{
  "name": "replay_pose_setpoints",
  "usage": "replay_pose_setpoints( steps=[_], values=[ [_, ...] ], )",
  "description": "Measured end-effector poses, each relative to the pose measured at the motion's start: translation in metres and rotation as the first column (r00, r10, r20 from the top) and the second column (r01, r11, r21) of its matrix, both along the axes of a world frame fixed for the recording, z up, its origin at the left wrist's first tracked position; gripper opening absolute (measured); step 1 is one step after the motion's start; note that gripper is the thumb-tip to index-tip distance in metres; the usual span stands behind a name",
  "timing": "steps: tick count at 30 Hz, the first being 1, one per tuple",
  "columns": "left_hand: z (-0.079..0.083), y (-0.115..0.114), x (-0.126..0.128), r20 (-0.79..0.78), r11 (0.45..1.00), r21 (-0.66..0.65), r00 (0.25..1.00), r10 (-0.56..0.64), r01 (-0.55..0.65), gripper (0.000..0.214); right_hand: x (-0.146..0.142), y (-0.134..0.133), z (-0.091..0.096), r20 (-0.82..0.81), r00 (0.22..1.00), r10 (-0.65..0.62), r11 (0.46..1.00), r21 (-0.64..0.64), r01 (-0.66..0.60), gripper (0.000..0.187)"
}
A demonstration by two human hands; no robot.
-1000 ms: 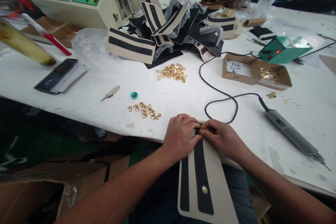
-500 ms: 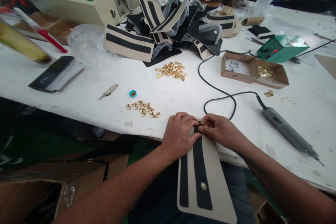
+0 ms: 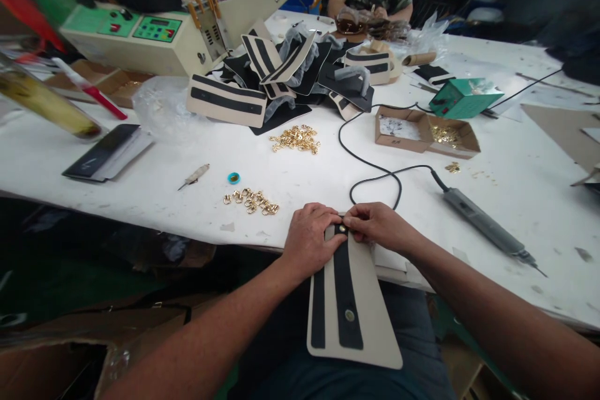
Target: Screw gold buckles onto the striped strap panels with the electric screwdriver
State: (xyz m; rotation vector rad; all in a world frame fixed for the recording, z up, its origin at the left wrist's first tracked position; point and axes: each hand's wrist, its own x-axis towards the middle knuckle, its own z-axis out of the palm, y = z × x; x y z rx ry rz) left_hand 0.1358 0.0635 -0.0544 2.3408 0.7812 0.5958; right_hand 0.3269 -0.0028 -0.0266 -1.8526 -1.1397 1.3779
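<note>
A beige panel (image 3: 375,319) with two black stripes hangs over the table's front edge onto my lap. My left hand (image 3: 312,237) presses its top end, fingers curled on it. My right hand (image 3: 377,225) pinches a small gold fitting (image 3: 343,229) at the top of the middle stripe. A gold snap (image 3: 349,315) sits lower on that stripe. A short row of gold buckles (image 3: 250,200) lies left of my hands.
A heap of similar striped panels (image 3: 290,69) and a pile of gold hardware (image 3: 296,139) lie mid-table. A corded pen tool (image 3: 485,228), cardboard boxes (image 3: 424,134), a green box (image 3: 464,97), a cream machine (image 3: 140,37), a phone (image 3: 100,147). Another person sits across.
The view has tilted up, showing more of the far table. My hands stay at the panel's top; a gold fitting now shows between my fingers.
</note>
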Motion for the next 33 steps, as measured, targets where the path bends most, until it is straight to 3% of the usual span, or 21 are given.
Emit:
replay_pose_setpoints(
  steps=[3,5,7,9,11,13,16,19,21,22,24,26,28,30,33],
  values=[
    [-0.001,0.000,0.001,0.004,1.000,0.001,1.000,0.011,-0.011,0.027,0.014,-0.019,0.009,0.141,0.986,-0.085,0.986,0.151,0.064,0.035],
    [-0.001,0.000,0.001,0.010,1.000,-0.001,1.000,0.018,-0.018,0.027,0.041,-0.040,0.016,0.381,0.889,-0.253,0.939,0.319,0.130,0.037],
    [-0.001,0.000,0.001,0.018,1.000,-0.006,1.000,0.021,-0.021,0.026,0.080,-0.066,0.020,0.637,0.643,-0.425,0.883,0.449,0.138,0.041],
    [-0.001,0.000,0.001,0.023,1.000,-0.010,0.999,0.027,-0.026,0.025,0.124,-0.093,0.018,0.820,0.367,-0.440,0.895,0.433,0.107,0.048],
    [-0.002,0.001,0.001,0.027,1.000,-0.007,0.999,0.027,-0.027,0.025,0.162,-0.116,0.011,0.909,0.264,-0.323,0.944,0.290,0.158,0.058],
    [-0.002,0.001,0.002,0.030,1.000,0.000,0.999,0.028,-0.028,0.025,0.188,-0.131,0.000,0.926,0.301,-0.227,0.962,0.164,0.219,0.061],
    [-0.002,0.000,0.002,0.030,1.000,0.002,0.999,0.026,-0.026,0.025,0.203,-0.138,-0.011,0.896,0.389,-0.214,0.965,0.132,0.226,0.042],
    [-0.001,-0.001,0.002,0.027,0.999,0.001,0.999,0.033,-0.033,0.026,0.199,-0.134,-0.002,0.847,0.456,-0.272,0.955,0.179,0.237,0.025],
    [-0.001,-0.002,0.002,0.023,0.999,-0.001,0.999,0.040,-0.040,0.027,0.189,-0.127,0.014,0.753,0.543,-0.372,0.919,0.215,0.332,0.026],
    [-0.001,-0.002,0.002,0.022,0.999,-0.002,0.999,0.042,-0.042,0.027,0.180,-0.122,0.024,0.649,0.600,-0.468,0.877,0.259,0.404,0.030],
    [-0.002,-0.002,0.002,0.024,0.999,-0.001,0.999,0.043,-0.043,0.028,0.155,-0.107,0.044,0.293,0.683,-0.669,0.738,0.369,0.565,0.039],
    [-0.003,-0.002,0.003,0.025,0.999,0.000,0.999,0.044,-0.044,0.028,0.118,-0.086,0.061,-0.112,0.697,-0.709,0.586,0.456,0.670,0.042],
    [-0.003,-0.002,0.003,0.019,0.999,-0.004,0.999,0.047,-0.047,0.028,0.073,-0.062,0.071,-0.352,0.735,-0.580,0.570,0.470,0.674,0.037],
    [-0.002,-0.002,0.002,0.010,0.999,-0.010,0.999,0.044,-0.044,0.027,0.030,-0.038,0.072,-0.486,0.730,-0.481,0.595,0.430,0.679,0.036],
    [-0.001,-0.003,0.002,-0.001,0.999,-0.016,0.999,0.034,-0.034,0.026,-0.018,-0.011,0.060,-0.525,0.733,-0.432,0.571,0.471,0.673,0.033]
  ],
)
